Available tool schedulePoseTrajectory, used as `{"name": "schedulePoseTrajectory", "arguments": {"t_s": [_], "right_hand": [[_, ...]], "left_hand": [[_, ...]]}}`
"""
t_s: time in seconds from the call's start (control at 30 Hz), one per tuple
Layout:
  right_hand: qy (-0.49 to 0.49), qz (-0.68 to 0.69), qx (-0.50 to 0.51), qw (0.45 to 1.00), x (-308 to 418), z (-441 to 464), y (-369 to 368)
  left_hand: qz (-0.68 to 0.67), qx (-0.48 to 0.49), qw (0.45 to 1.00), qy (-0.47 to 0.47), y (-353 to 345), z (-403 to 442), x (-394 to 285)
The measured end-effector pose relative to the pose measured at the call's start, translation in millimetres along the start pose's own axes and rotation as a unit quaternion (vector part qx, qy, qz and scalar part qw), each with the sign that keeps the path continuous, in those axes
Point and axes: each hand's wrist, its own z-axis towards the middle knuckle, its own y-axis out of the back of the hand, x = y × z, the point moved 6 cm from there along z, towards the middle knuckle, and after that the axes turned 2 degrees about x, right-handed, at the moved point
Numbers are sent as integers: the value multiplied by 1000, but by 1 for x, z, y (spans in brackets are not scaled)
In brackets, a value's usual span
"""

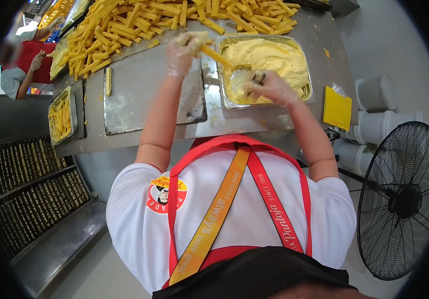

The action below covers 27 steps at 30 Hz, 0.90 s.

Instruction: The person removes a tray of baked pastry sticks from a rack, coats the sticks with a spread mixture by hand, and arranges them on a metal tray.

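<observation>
My left hand (185, 50), in a clear glove smeared with cream, is closed on one end of a yellow stick (216, 56). The stick slants down to the right, its far end over the near left part of a metal tray (310, 92) of pale yellow cream (269, 55). Above the cream's near side, my gloved right hand (269, 85) has its fingers curled together around something dark that I cannot make out. Left of the tray lies a flat metal sheet (149, 99) with a single coated stick (108, 81) near its left edge.
Yellow sticks (124, 25) are heaped across the far side of the metal table (326, 65). A small tray of sticks (61, 117) stands at the left, near a co-worker (27, 65). Right are a yellow pad (337, 108), white buckets (376, 93) and a black fan (399, 199).
</observation>
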Motion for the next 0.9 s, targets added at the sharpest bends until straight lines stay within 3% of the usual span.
{"name": "schedulePoseTrajectory", "arguments": {"t_s": [0.03, 0.07, 0.17, 0.23, 0.27, 0.3, 0.4, 0.5, 0.6, 0.7, 0.8, 0.9], "right_hand": [[-94, 103, 48, 989, -17, -1, 2], [-106, 11, -37, 994, -30, 6, 24], [13, -148, -220, 964, -24, 7, 58], [11, 37, -244, 969, -14, -5, 48], [9, 161, -243, 956, 0, -14, 40], [7, 283, -239, 929, 8, -17, 32], [9, 424, -237, 874, -3, -15, 19], [-23, 287, -237, 928, -44, -3, 31], [-32, 219, -258, 940, -46, -5, 35], [46, 322, -217, 920, -9, -12, 27], [32, 332, -205, 920, -29, -2, 23], [-58, 247, -249, 935, -49, -4, 41]], "left_hand": [[-32, 35, 999, 17, -14, -15, -1], [-18, 52, 998, 19, -26, -31, 0], [92, 83, 992, -20, -55, -64, 11], [252, 80, 958, -106, -67, -76, 8], [224, 90, 970, -20, -68, -80, 14], [239, 85, 967, -37, -70, -81, 15], [259, 76, 961, -66, -72, -86, 18], [222, 70, 971, -45, -68, -84, 26], [191, 62, 980, -18, -63, -82, 42], [178, 71, 981, -17, -61, -81, 41], [167, 84, 982, 11, -61, -81, 42], [155, 77, 983, 52, -58, -78, 41]]}}
